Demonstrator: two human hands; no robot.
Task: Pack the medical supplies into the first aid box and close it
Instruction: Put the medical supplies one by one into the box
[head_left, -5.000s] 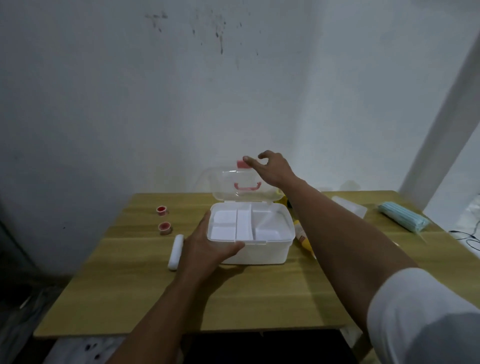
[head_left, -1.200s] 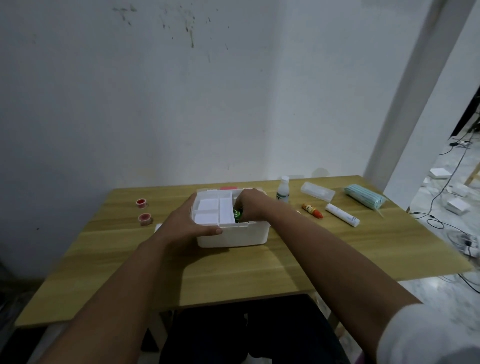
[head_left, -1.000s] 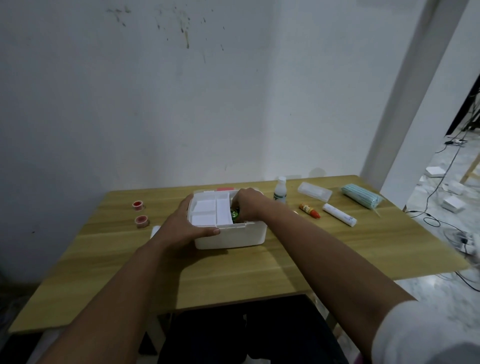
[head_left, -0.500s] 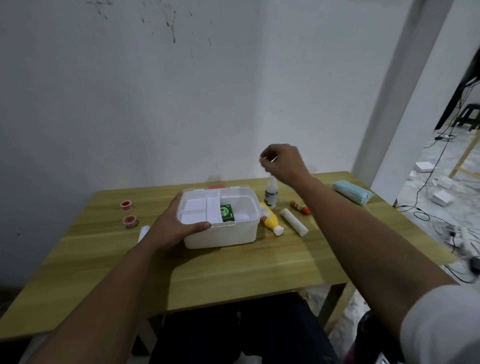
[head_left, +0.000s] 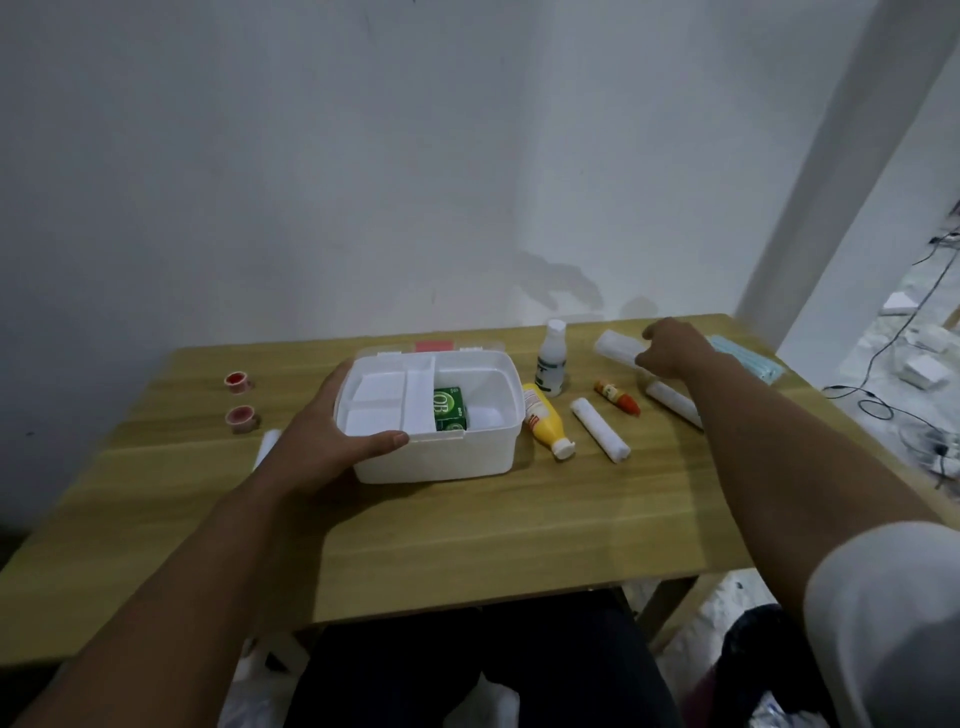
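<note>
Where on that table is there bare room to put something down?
The wide front strip of the table, nearer than the first aid box, is bare. Right of the box it is crowded: yellow bottle, white roll, orange tube.

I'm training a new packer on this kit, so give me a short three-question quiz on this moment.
1. True or false: the green box already lies inside the first aid box.
2. Which hand steadies the first aid box: A) left hand B) right hand?
3. Fill in: the yellow bottle lies on its ____, while the white bottle stands upright.

Key: 1 true; 2 A; 3 side.
</note>
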